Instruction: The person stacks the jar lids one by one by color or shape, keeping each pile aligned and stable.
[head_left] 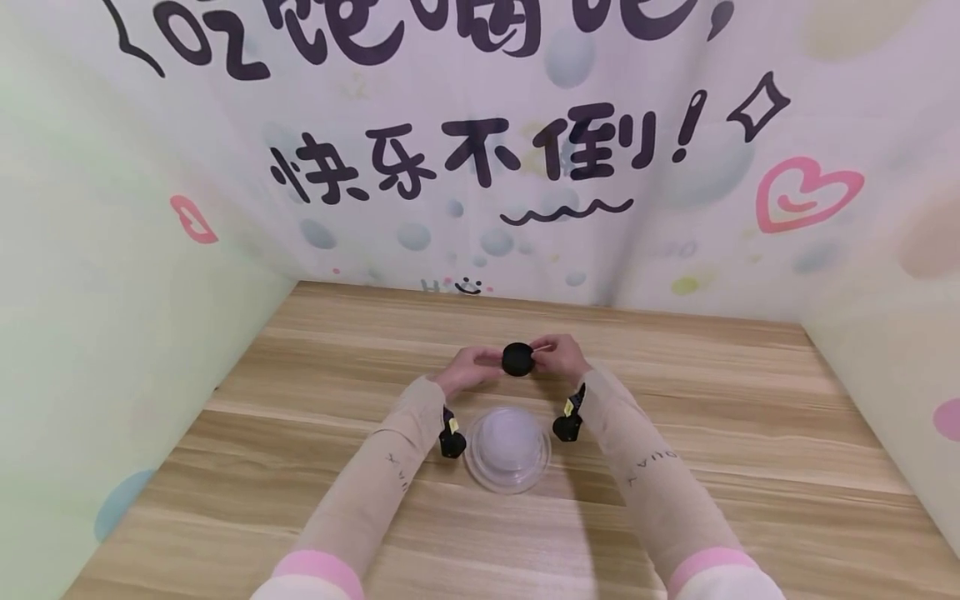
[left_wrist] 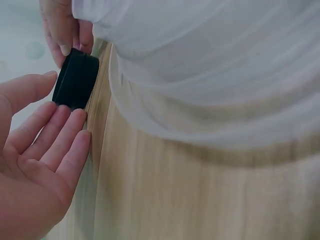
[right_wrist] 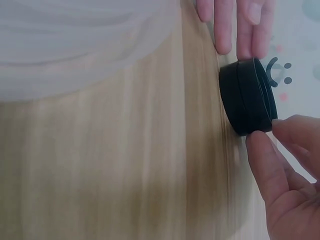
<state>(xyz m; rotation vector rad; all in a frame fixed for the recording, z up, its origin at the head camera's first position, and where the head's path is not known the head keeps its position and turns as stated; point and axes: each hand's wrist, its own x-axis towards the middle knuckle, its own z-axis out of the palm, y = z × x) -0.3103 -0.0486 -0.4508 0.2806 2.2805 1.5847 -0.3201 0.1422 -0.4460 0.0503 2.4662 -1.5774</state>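
A short black round cap (head_left: 517, 359) with a hollow upper face is held over the far part of the table. My right hand (head_left: 561, 357) pinches its edge between thumb and fingers, as the right wrist view shows. On the opposite side is my left hand (head_left: 477, 367), its fingers (left_wrist: 64, 136) stretched out, palm up, with the fingertips right at the cap (left_wrist: 77, 79). Nearer my body, between the forearms, stands a clear round plastic container (head_left: 507, 450) with a whitish domed middle. It fills much of the left wrist view as a blurred, pale shape.
The wood-grain table (head_left: 480, 546) is walled in by a printed cloth (head_left: 480, 167) at the back and pale cloth at both sides. Black wrist cameras (head_left: 452, 442) on each wrist hang close to either side of the plastic container.
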